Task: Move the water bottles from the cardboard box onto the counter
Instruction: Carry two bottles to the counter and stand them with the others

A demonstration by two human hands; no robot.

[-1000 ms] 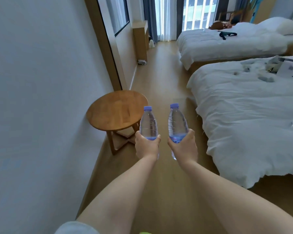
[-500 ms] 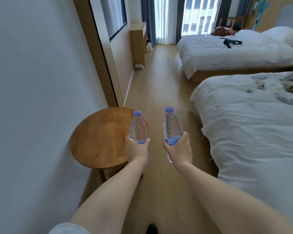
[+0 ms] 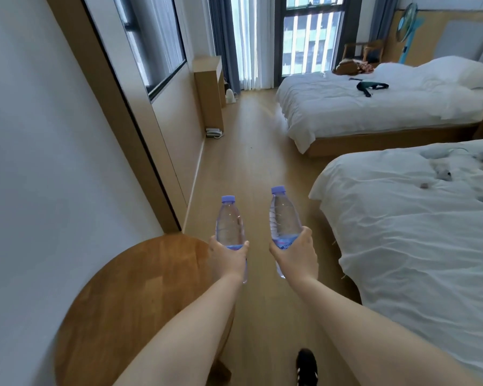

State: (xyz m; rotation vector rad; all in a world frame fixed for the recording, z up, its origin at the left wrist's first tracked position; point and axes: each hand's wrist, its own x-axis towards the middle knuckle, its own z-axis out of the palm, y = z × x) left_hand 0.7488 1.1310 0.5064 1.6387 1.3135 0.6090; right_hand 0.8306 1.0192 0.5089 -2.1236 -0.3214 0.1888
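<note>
1. The left hand point(image 3: 228, 259) has its grip wrapped round the lower part of a clear water bottle point(image 3: 229, 224) with a purple cap, thumb on one side and fingers curled round the far side; the bottle stands nearly upright in the air
2. The right hand point(image 3: 296, 256) has its grip closed the same way round the lower part of a second water bottle point(image 3: 283, 215), also purple-capped, with a blue label showing just above the thumb; this one leans slightly to the left at the top
3. The two bottles are held side by side, apart from each other, out in front of the person above the wooden floor point(image 3: 243, 162), both arms stretched forward
4. Just left of the left hand, and lower, is a round wooden table point(image 3: 140, 296) set against the white wall point(image 3: 39, 162); neither bottle touches it
5. To the right is a bed with a rumpled white duvet point(image 3: 416, 246), and beyond it a second bed point(image 3: 374, 107) with a dark item lying on top
6. At the bottom edge, between the forearms, a black shoe point(image 3: 306, 366) with white stripes shows on the floor
7. Farther off along the left wall stands a narrow wooden cabinet point(image 3: 208, 93), with tall windows and curtains point(image 3: 243, 43) at the end of the room
</note>
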